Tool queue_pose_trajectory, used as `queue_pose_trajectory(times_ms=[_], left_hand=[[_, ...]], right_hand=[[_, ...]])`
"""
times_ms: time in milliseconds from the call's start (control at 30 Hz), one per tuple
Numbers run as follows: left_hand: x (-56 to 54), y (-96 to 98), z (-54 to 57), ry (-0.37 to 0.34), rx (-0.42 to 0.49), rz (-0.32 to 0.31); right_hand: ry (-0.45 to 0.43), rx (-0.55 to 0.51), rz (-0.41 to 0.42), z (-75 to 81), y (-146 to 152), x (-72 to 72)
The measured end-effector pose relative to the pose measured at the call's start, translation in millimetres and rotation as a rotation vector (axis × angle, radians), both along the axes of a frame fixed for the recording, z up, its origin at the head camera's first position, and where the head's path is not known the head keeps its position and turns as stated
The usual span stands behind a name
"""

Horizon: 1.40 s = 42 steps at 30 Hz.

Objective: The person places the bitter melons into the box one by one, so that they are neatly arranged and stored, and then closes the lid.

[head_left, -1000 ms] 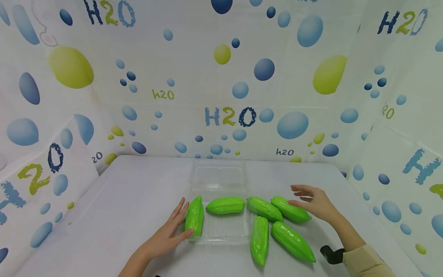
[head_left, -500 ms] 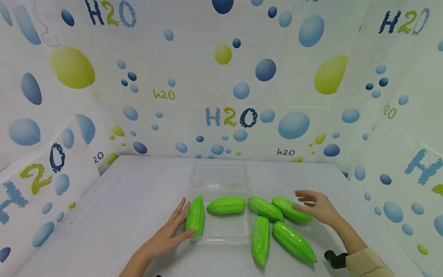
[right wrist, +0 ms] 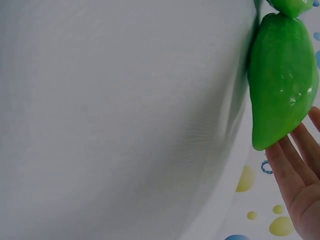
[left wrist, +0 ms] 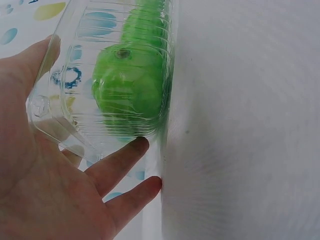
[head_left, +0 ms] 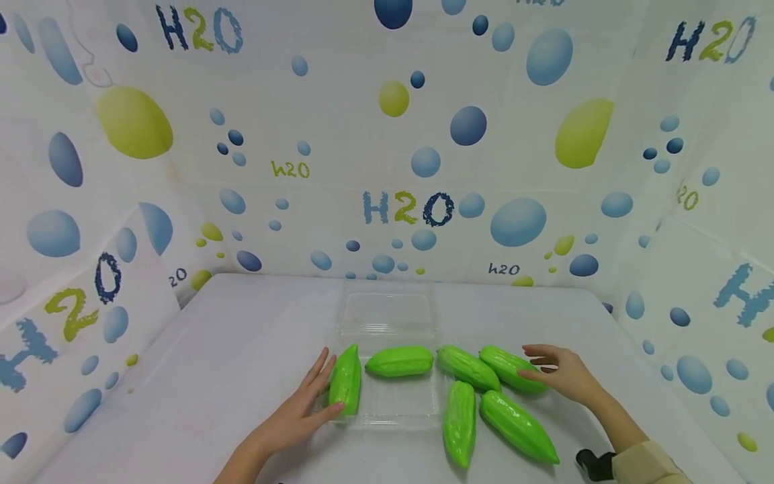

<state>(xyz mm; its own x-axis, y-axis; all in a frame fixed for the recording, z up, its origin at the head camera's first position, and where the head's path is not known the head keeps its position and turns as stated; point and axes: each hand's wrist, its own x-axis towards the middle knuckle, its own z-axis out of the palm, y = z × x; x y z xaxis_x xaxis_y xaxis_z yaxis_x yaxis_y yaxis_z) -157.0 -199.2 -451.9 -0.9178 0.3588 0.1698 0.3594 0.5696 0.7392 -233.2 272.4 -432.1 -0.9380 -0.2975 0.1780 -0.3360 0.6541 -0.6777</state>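
Our left hand (head_left: pixel 299 411) spreads loosely at the near left corner of a clear plastic clamshell box (head_left: pixel 393 422), fingers straight against it, clenching nothing. Across the white table (head_left: pixel 242 349), our right hand (head_left: pixel 562 378) arches, fingers extended and unclosed, by the near end of the far-right green vegetable (head_left: pixel 510 367), ridged and glossy; whether the fingertips touch it we cannot tell. It lies outside the box, one of four on the right. Inside, one green vegetable (head_left: pixel 346 382) lies along the left wall and a second (head_left: pixel 399 361) crosswise toward the folded-back lid (head_left: pixel 387 310). We take the step in hand to be getting hold of the far-right piece while the box is steadied. The next move, in our judgement, calls for thumb and fingers to curl round its smooth, possibly slippery skin without nudging its neighbours.
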Motion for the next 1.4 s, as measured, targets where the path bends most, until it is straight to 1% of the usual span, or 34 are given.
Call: queue_pose_trajectory(times_ms=[167,333,467,633,767,967,1133,1300,1400], left_hand=[[-0.4,0.6,-2.2,-0.020,-0.002,0.003],[-1.5,2.7,-3.6,-0.004,0.019,-0.001],[-1.7,3.8,-4.8,-0.001,0.023,-0.003],[-3.3,4.0,-3.0,-0.022,0.009,0.008],[-3.2,3.2,-1.3,-0.020,0.012,0.013],[-1.8,1.3,-3.6,0.000,0.005,0.017],[-2.1,0.3,-3.0,-0.009,-0.001,0.022],[-3.0,-0.5,-2.0,-0.015,-0.004,0.020],[-2.6,-0.5,-2.3,-0.027,0.002,0.015]], right_hand=[[-0.012,0.015,0.004,-3.6,1.9,1.0],[-0.003,0.051,0.002,-5.5,5.8,2.3],[-0.022,0.078,0.005,-7.7,8.7,1.3],[-0.042,0.105,0.008,-7.0,8.2,-0.4],[-0.046,0.095,0.023,-3.8,4.7,0.6],[-0.065,0.107,0.024,-3.7,3.2,1.4],[-0.056,0.121,0.014,-5.8,5.8,-1.0],[-0.067,0.113,0.004,-7.8,6.8,-2.2],[-0.067,0.106,0.016,-8.8,6.7,-1.3]])
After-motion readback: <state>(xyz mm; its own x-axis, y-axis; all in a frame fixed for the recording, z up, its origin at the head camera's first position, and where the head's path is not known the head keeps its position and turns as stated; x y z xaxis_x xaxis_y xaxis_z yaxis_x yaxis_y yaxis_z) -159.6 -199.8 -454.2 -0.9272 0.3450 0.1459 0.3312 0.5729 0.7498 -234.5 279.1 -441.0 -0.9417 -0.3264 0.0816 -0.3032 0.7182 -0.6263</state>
